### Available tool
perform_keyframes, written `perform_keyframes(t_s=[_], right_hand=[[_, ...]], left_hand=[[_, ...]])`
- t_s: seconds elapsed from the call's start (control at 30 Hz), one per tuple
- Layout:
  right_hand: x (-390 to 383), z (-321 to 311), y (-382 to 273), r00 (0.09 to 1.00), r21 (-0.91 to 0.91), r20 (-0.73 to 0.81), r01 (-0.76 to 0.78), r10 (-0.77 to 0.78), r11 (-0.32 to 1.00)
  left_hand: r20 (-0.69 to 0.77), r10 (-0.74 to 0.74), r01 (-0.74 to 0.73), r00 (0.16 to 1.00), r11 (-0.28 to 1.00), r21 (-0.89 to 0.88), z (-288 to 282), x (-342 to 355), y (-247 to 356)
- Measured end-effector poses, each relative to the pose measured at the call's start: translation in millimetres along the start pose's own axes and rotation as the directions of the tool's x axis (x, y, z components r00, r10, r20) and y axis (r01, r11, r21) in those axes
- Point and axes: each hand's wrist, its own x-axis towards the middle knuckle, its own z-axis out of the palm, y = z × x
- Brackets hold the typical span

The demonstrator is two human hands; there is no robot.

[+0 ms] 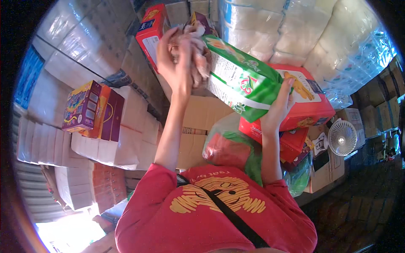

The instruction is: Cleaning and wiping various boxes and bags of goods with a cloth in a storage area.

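Note:
My left hand (174, 69), smeared a little by motion, is raised at the upper middle with a crumpled pinkish-brown and white cloth (198, 57) in it. The cloth lies against the far left end of a green and white package (240, 78). Round the near right end of that package, my right hand (278, 105) is closed, thumb on the top face. The package is tilted, held above an open cardboard box (196, 122). Just beyond my right hand lies a large red box (310, 92) with a picture of biscuits.
Left, purple and orange boxes (90, 111) stand on wrapped white packs (105, 147). Behind rise plastic-wrapped bundles (253, 25) and another red box (152, 36). A clear plastic bag (228, 147) with red contents is close to my body. A white fan (342, 138) stands at right.

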Motion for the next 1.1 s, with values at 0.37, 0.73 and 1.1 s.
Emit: perform_keyframes(t_s=[0.37, 0.73, 1.1], right_hand=[[-4.6, 4.3, 9.8, 0.966, 0.073, 0.254, 0.034, -0.052, 0.997], [-0.6, -6.9, 25.9, 0.955, 0.118, 0.286, 0.045, -0.077, 0.992], [-18.8, 3.6, 4.6, 0.993, 0.156, 0.095, -0.085, 0.07, 0.984]], left_hand=[[0.357, 0.336, -0.451, 0.872, 0.835, 0.315, 18.1, -77.5, 74.3], [0.244, 0.394, -0.452, 0.886, 0.854, 0.26, 17.7, -69.5, 70.5], [0.017, 0.011, -0.015, 1.0, 0.977, 0.214, 17.4, -26.8, 31.9]])
